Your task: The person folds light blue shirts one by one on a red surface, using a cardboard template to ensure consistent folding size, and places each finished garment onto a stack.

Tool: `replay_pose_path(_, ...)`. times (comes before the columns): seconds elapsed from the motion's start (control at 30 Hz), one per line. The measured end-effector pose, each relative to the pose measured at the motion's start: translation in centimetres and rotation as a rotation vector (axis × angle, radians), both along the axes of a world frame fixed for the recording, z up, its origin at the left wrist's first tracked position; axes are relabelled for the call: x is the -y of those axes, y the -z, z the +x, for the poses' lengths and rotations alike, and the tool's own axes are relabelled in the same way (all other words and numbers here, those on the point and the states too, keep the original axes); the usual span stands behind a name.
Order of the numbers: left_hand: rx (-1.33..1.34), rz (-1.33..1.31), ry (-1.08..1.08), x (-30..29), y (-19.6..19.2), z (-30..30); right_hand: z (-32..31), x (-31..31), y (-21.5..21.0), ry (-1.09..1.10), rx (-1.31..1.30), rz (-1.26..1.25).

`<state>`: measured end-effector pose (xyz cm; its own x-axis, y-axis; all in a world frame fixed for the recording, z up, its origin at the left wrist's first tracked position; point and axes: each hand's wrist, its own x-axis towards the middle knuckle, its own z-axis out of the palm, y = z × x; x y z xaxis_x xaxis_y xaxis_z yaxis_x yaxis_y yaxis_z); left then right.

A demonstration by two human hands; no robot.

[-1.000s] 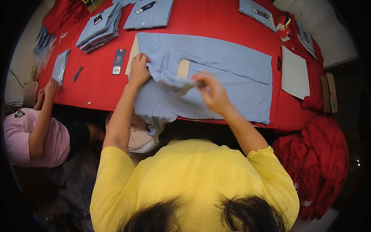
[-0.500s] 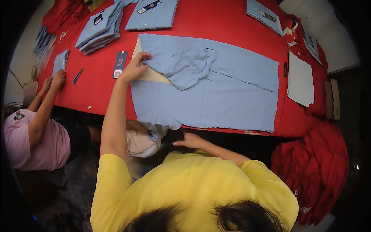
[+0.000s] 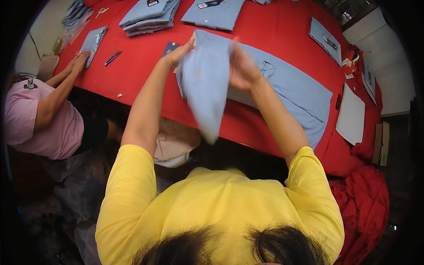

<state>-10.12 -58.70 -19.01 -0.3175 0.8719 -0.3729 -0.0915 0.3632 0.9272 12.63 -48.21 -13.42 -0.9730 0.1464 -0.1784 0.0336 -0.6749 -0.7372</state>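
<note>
A light blue shirt (image 3: 291,92) lies partly folded over a pale board (image 3: 242,97) on the red-covered table. A flap of its cloth (image 3: 205,84) is lifted between my hands, its lower tip hanging blurred past the table's near edge. My left hand (image 3: 180,54) pinches the shirt at the upper left corner of the fold, beside a dark blue tag card (image 3: 170,48). To the right of the flap, my right hand (image 3: 244,68) has its palm turned toward the cloth and its fingers stretched out, somewhat smeared by motion.
Stacked folded blue shirts (image 3: 150,17) and another folded shirt (image 3: 214,13) lie at the back. A pen (image 3: 113,58) is on the left, near a co-worker's hands (image 3: 79,62) on a bagged garment (image 3: 93,42). White sheets (image 3: 351,115) lie right; red cloth (image 3: 362,207) is heaped below.
My right hand has risen from below the table edge to the shirt. The shirt's left side is now lifted and folded over. The co-worker's hands have shifted on the bagged garment.
</note>
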Motion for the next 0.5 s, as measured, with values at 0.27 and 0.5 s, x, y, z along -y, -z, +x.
replay_pose_path(0.27,-0.73,0.006,-0.103,1.0,2.4,2.5,14.1,0.8,3.1,0.432,0.21,1.219)
replay_pose_path(0.5,-1.328,-0.117,-0.369,-1.6,3.6,5.9,32.9,4.3,10.3,0.795,0.931,1.947)
